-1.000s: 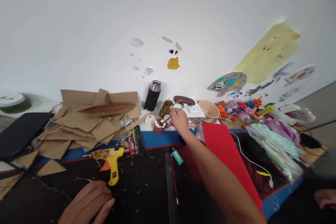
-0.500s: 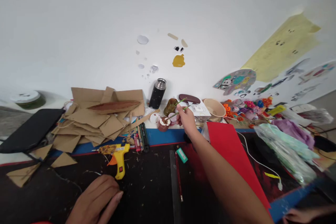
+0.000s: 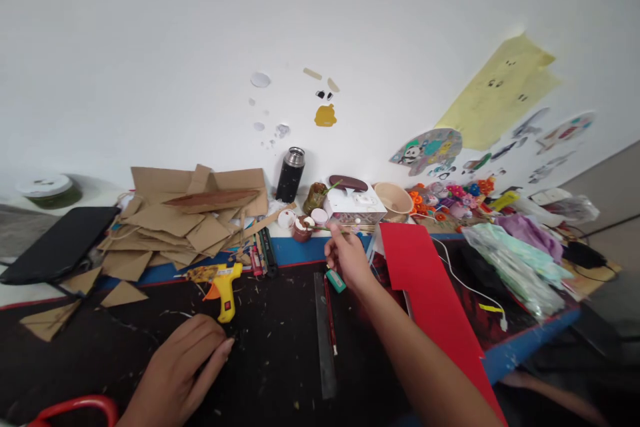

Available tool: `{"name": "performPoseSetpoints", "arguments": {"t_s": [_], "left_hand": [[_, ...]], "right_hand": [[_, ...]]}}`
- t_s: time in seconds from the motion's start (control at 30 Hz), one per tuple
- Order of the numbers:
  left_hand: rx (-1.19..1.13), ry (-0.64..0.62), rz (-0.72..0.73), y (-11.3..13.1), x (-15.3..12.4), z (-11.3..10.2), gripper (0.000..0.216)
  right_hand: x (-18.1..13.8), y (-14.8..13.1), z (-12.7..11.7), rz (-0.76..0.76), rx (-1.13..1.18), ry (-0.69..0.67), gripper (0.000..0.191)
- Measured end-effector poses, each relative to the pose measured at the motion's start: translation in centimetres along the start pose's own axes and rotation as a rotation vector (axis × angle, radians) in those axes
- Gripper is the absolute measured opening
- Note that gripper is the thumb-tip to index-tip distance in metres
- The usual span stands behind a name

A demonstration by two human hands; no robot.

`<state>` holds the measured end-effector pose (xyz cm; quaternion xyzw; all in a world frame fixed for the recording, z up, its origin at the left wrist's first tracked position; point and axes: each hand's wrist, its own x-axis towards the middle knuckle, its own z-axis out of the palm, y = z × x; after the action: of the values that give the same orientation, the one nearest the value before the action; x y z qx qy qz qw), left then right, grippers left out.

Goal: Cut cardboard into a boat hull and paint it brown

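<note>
My right hand [image 3: 347,260] is closed round a thin green paintbrush [image 3: 324,228]. The brush lies nearly level, its tip by a small open jar of brown paint [image 3: 302,229]. Beside that jar are a white lid [image 3: 287,218] and a pink-white round pot [image 3: 319,216]. A cloudy brown jar [image 3: 315,198] behind them has another green stick in it. My left hand [image 3: 183,357] rests on the dark tabletop, fingers curled and thumb against them; whatever they hold is hidden. Closest to it is a yellow glue gun [image 3: 226,290].
Cardboard scraps [image 3: 170,227] pile up at the left. A black flask [image 3: 291,177] stands by the wall. Around my right hand are a green lighter [image 3: 335,280], a ruler [image 3: 324,340], a pencil [image 3: 331,320] and red sheet [image 3: 425,280]. A red handle [image 3: 80,405] shows at lower left.
My right hand has drawn back towards me from the jars with the paintbrush, which now lies flatter. My left hand stays in place. The view has shifted, showing the red handle.
</note>
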<state>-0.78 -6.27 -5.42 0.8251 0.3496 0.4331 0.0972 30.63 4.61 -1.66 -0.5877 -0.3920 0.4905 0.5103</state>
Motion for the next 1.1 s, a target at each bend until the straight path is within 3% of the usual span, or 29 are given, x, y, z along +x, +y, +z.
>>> {"name": "performPoseSetpoints", "arguments": {"t_s": [0.23, 0.4, 0.5, 0.57, 0.63, 0.8, 0.93, 1.1], "left_hand": [[0.007, -0.004, -0.019, -0.4, -0.6, 0.1, 0.023], [0.004, -0.006, -0.012, -0.3, -0.8, 0.2, 0.025], [0.007, -0.004, -0.012, -0.4, -1.0, 0.3, 0.024], [0.009, -0.009, -0.011, -0.4, -1.1, 0.3, 0.024], [0.011, -0.014, -0.009, -0.4, -1.1, 0.3, 0.024], [0.013, -0.017, -0.003, -0.2, -1.0, 0.3, 0.024], [0.006, -0.022, -0.004, -0.1, -0.8, 0.3, 0.026], [-0.002, -0.017, -0.001, 0.1, -0.5, 0.2, 0.026]], "right_hand": [[-1.1, 0.5, -3.2, -0.062, 0.007, 0.097, 0.064], [-3.9, 1.9, -3.7, -0.042, -0.155, 0.016, 0.061], [-5.7, 2.7, -3.9, -0.062, -0.254, 0.002, 0.049], [-7.0, 3.1, -4.2, -0.102, -0.374, 0.002, 0.036], [-8.3, 3.7, -4.3, -0.157, -0.675, -0.018, 0.027], [-11.0, 5.5, -3.7, -0.135, -1.081, -0.110, 0.023], [-10.6, 6.0, -3.8, -0.206, -1.242, -0.108, 0.018], [-7.9, 5.1, -4.9, -0.241, -1.338, -0.124, 0.017]]}}
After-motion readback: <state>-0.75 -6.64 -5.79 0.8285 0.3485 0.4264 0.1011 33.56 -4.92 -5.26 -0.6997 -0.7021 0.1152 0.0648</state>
